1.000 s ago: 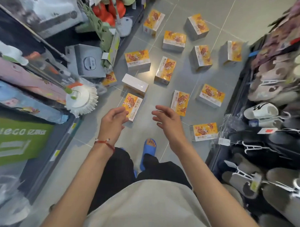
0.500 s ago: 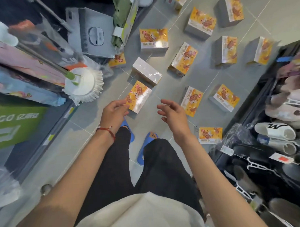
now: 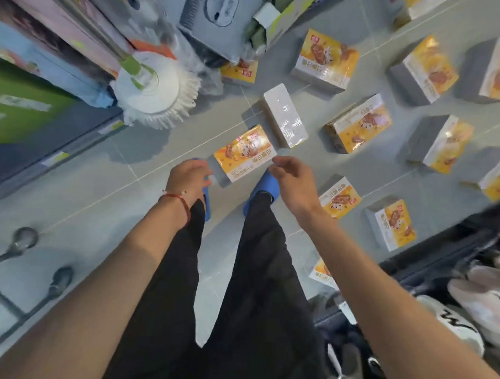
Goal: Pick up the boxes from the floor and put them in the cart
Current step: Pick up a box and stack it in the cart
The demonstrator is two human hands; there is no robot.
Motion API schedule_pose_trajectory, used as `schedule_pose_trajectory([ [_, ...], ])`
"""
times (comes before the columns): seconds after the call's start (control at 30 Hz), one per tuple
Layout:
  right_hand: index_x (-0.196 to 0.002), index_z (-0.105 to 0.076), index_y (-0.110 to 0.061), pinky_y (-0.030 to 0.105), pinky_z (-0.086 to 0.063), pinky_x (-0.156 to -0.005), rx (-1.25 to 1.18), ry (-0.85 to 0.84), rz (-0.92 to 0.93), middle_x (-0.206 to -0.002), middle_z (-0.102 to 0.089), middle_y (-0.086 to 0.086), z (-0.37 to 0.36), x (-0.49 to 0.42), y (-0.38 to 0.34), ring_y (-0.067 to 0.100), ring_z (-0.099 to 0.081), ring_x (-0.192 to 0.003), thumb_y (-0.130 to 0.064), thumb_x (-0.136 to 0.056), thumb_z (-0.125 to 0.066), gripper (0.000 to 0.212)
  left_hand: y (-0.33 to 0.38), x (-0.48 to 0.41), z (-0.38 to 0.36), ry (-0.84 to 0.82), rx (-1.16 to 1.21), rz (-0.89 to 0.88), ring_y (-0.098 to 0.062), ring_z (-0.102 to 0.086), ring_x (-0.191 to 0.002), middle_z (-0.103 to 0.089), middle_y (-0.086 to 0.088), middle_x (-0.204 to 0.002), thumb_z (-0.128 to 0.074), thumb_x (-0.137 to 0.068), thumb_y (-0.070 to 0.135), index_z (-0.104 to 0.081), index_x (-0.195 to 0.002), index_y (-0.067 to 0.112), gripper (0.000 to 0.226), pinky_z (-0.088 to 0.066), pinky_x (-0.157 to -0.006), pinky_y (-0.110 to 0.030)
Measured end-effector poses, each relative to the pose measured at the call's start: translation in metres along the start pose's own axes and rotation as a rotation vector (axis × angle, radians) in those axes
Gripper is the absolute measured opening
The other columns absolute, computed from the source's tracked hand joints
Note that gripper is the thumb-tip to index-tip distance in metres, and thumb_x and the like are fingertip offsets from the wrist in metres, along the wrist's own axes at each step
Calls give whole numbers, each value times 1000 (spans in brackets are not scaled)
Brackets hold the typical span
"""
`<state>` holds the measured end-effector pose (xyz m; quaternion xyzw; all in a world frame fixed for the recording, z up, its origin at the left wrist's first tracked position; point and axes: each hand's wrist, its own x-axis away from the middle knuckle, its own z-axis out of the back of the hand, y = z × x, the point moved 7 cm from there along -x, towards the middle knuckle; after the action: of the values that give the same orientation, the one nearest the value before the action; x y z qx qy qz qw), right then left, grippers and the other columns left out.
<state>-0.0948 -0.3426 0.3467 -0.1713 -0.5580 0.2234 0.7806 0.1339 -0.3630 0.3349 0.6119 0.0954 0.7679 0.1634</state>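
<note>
The nearest box (image 3: 246, 152) lies flat on the grey tiled floor (image 3: 101, 198), printed yellow face up, directly ahead of the person's two blue slippers (image 3: 261, 189). It sits between the two hands.

Left hand (image 3: 187, 178): positioned just beside the lower left corner of this box. The fingers are loosely curled downward and hold nothing. Whether they touch the box edge cannot be determined. A red string bracelet (image 3: 176, 199) is on the wrist.

Right hand (image 3: 294, 185): positioned just beside the right corner of the same box, above the right slipper. The fingers are relaxed and partly spread, with thumb and forefinger apart, and hold nothing.

A white box (image 3: 285, 117) lies just beyond the nearest box, close to its far corner. More yellow boxes are spread over the floor to the right and ahead: one (image 3: 358, 125) beside the white box, one (image 3: 324, 61) further ahead, one (image 3: 339, 196) just right of the right hand, one (image 3: 392, 222) beyond that, and one (image 3: 322, 272) partly hidden under the right forearm. Further boxes lie towards the upper right edge of the view.

On the left, a white round mop head (image 3: 156, 89) projects from the shelving. A grey carton (image 3: 218, 15) stands ahead of it. Footwear (image 3: 480, 288) fills the rack at the lower right. Two dark wheels (image 3: 23, 241) on a metal frame rest on the floor at the lower left.
</note>
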Motion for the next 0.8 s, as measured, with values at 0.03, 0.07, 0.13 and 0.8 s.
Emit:
schedule_pose_trajectory([
  [0.03,-128,-66,-8,35,-49,-106,26,-29,4,-130,-69,9,0,-10,2,20,-63,-118,-11,-103,-58,26,-2,-6,-5,23,28,20,-19,-62,-86,-61,-11,-106,-56,-98,6,-62,-127,3,30,-46,-62,-19],
  [0.07,-128,-66,-8,35,-49,-105,53,-55,3,-131,-68,9,1,-20,4,19,-63,-116,-12,-103,-58,26,-4,-11,-10,42,51,40,-17,-60,-79,-60,-11,-105,-55,-98,5,-62,-126,3,29,-45,-63,-20],
  [0.13,-128,-66,-10,30,-48,-96,95,-100,-7,-128,-68,6,1,-39,11,17,-61,-111,-13,-103,-59,26,-10,-26,-22,71,81,71,-18,-61,-80,-60,-12,-104,-53,-99,5,-66,-117,3,21,-46,-67,-24],
  [0.8,-141,-56,-12,26,-49,-94,471,-113,-10,-129,-63,8,-76,-328,138,29,-59,-120,-25,-95,-66,49,-144,-319,-102,171,107,321,-30,-57,-113,-58,-12,-120,-60,-94,30,-62,-121,4,37,-48,-103,-43],
])
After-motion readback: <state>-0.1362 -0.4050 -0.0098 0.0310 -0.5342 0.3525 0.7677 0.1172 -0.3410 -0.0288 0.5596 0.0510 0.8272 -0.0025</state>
